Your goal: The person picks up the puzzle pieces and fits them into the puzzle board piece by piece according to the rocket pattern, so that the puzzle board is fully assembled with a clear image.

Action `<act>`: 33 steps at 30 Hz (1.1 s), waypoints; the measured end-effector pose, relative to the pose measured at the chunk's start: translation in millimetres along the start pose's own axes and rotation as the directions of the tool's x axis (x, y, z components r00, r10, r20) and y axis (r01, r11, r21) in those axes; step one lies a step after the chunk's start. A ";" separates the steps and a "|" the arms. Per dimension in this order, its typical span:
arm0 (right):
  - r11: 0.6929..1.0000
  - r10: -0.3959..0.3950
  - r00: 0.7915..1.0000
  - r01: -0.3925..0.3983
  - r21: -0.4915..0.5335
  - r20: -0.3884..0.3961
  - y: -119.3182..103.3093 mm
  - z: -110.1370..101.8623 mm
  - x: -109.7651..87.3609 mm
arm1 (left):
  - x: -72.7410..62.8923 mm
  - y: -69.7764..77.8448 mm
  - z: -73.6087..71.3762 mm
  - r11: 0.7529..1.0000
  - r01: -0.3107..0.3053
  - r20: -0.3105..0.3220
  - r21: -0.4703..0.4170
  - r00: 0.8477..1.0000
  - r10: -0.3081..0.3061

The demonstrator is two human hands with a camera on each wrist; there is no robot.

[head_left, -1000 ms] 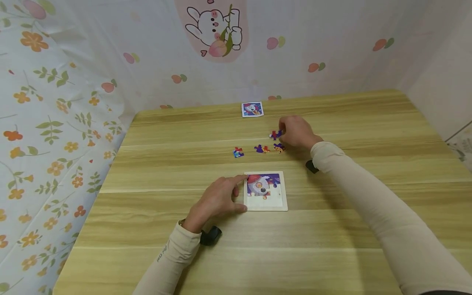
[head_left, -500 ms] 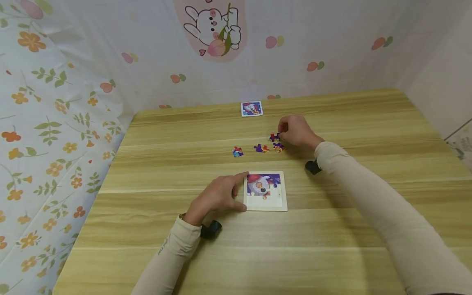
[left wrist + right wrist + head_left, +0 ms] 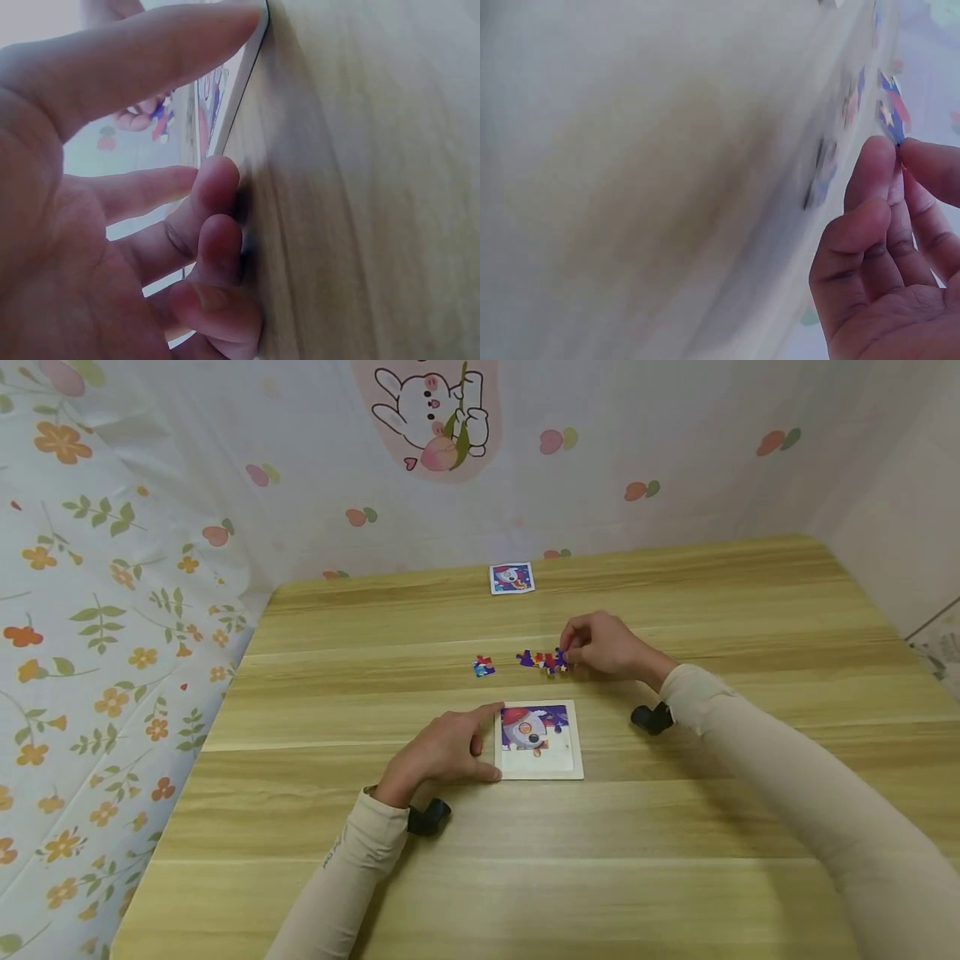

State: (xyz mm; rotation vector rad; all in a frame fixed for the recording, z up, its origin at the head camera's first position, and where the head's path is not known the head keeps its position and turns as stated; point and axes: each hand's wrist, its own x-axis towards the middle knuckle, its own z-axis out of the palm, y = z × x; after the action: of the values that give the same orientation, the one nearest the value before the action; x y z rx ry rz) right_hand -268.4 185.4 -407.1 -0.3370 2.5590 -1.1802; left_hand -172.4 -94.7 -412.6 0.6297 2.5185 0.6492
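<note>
In the head view a square puzzle frame (image 3: 576, 772) lies on the table, partly filled with a cartoon picture in its upper part. My left hand (image 3: 444, 750) rests at its left side. The straight index finger and thumb touch its two left corners, and the other fingers bend down to the tabletop in the left wrist view. My right hand (image 3: 609, 645) pinches a red and purple puzzle piece (image 3: 889, 109) between thumb and index fingertip, raised off the table in the right wrist view. It overlaps other loose pieces in the head view. A separate blue and red puzzle piece (image 3: 483, 667) lies left of them.
A small picture card (image 3: 512, 578) with a similar cartoon lies near the back edge of the wooden table (image 3: 360, 660). Behind stands a curtain (image 3: 315, 452) printed with fruit and a rabbit. Flowered cloth (image 3: 112, 693) hangs along the left.
My right hand has lifted the red and purple puzzle piece and brought it toward me, over the other pieces. My left hand stays at the puzzle frame.
</note>
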 end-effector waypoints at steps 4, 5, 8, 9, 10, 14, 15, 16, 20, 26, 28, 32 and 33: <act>0.999 0.000 0.999 -0.002 0.040 0.053 3.6 3.0 -5.4 | 0.8 -0.2 -0.2 1.000 0.001 0.004 0.021 1.000 -0.001; 0.999 0.005 0.998 -0.008 0.050 0.066 3.9 3.3 -6.8 | 1.0 0.2 -0.5 0.999 0.005 0.006 0.033 1.000 -0.006; 0.996 0.016 0.994 -0.026 0.085 0.110 4.0 5.2 -11.5 | 1.7 1.4 -1.4 0.998 0.033 0.007 0.053 0.999 -0.034; 0.995 0.016 0.992 -0.028 0.095 0.125 3.5 6.3 -13.3 | 1.9 1.9 -1.6 0.997 0.043 0.005 0.057 0.999 -0.044; 0.994 0.016 0.990 -0.031 0.108 0.139 3.0 7.6 -15.3 | 1.9 2.3 -1.7 0.997 0.052 0.001 0.062 0.999 -0.052; 0.990 0.005 0.983 -0.031 0.137 0.183 1.3 14.7 -22.9 | 1.7 3.4 -1.7 0.996 0.071 -0.014 0.060 0.997 -0.070; 0.989 0.003 0.982 -0.030 0.142 0.191 1.1 16.5 -24.5 | 1.5 3.6 -1.7 0.996 0.074 -0.018 0.054 0.997 -0.073; 0.989 0.000 0.980 -0.029 0.145 0.198 1.4 18.3 -26.0 | 1.3 3.6 -1.6 0.996 0.076 -0.019 0.050 0.997 -0.075; 0.990 -0.006 0.976 -0.025 0.138 0.217 1.3 23.9 -31.5 | 0.8 3.8 -1.8 0.996 0.079 -0.020 0.031 0.997 -0.078; 0.992 -0.024 0.973 -0.005 0.123 0.232 -0.1 28.3 -37.1 | 1.1 3.1 -1.7 0.996 0.077 -0.021 0.034 0.997 -0.076; 0.992 -0.031 0.971 0.002 0.122 0.235 -0.2 29.1 -38.4 | 1.4 2.9 -1.9 0.996 0.078 -0.025 0.037 0.997 -0.077; 0.994 -0.043 0.970 0.017 0.109 0.238 0.1 30.1 -42.1 | 1.9 2.6 -1.9 0.996 0.082 -0.030 0.038 0.996 -0.081; 0.994 -0.047 0.970 0.022 0.107 0.240 0.3 30.5 -43.2 | 1.9 2.5 -1.7 0.996 0.083 -0.031 0.037 0.996 -0.082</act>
State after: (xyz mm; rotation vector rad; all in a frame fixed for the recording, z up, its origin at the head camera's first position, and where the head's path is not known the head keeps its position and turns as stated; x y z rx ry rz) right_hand -217.3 178.7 -418.7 -0.4726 2.2825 -1.1986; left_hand -174.0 -92.3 -410.6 0.5299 2.5743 0.5856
